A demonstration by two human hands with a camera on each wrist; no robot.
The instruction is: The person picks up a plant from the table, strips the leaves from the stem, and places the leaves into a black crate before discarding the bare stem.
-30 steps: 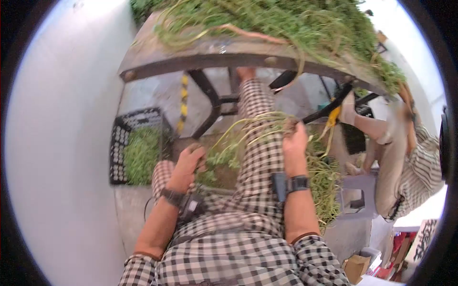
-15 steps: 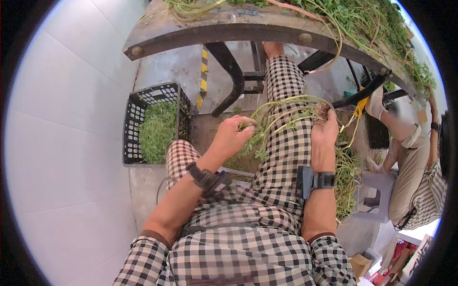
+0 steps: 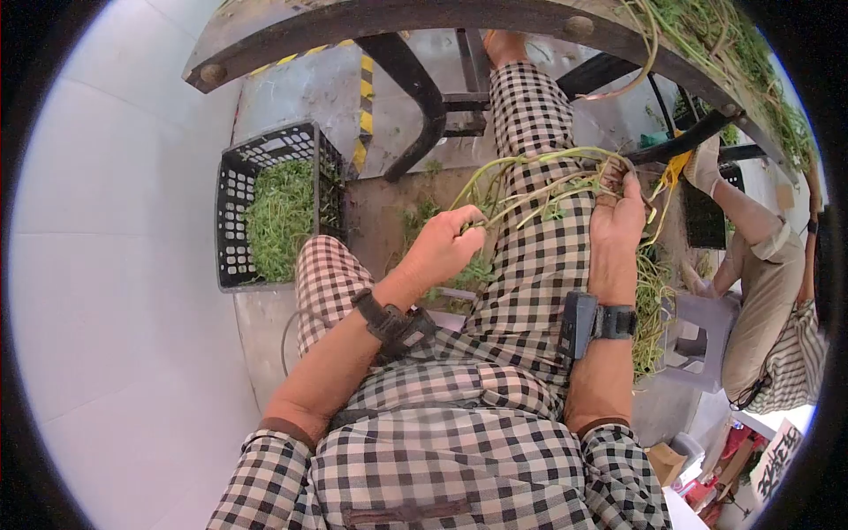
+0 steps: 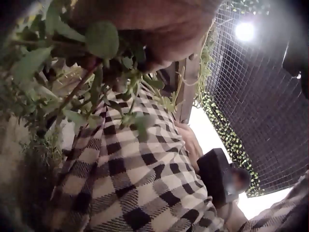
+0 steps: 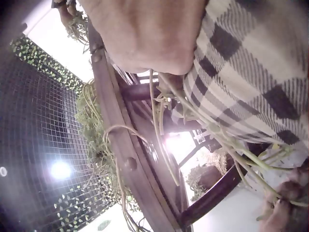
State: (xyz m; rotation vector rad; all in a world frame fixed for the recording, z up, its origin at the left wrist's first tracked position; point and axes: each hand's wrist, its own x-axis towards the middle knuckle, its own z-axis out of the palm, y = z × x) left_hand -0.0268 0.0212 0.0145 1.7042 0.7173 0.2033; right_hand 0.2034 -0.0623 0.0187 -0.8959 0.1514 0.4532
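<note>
A small bunch of long, leafy green stems [image 3: 530, 159] arches over the person's checked right trouser leg. Its right end is gripped in my right hand [image 3: 616, 216], fingers curled round the stems. My left hand [image 3: 446, 247] pinches the bunch at its left side, with the thumb over curled fingers. Below that hand hang small leaves [image 3: 477, 269]; in the left wrist view, rounded leaves [image 4: 102, 41] stand close to it. In the right wrist view the stems [image 5: 227, 145] run from the right hand to the left fingers [image 5: 277, 215].
A black crate [image 3: 231, 212] with cut greens stands on the floor at left. Overhead is a table edge [image 3: 397, 19] on dark metal legs [image 3: 415, 106], with more greens [image 3: 742, 66] on top. Stems [image 3: 649, 309] are piled beside the right leg. Another person [image 3: 768, 291] sits at right near a grey stool [image 3: 702, 340].
My left hand has come up and rightward, away from the left knee to the stems. The right hand has shifted slightly right and up, still holding its end. The head view has tilted down.
</note>
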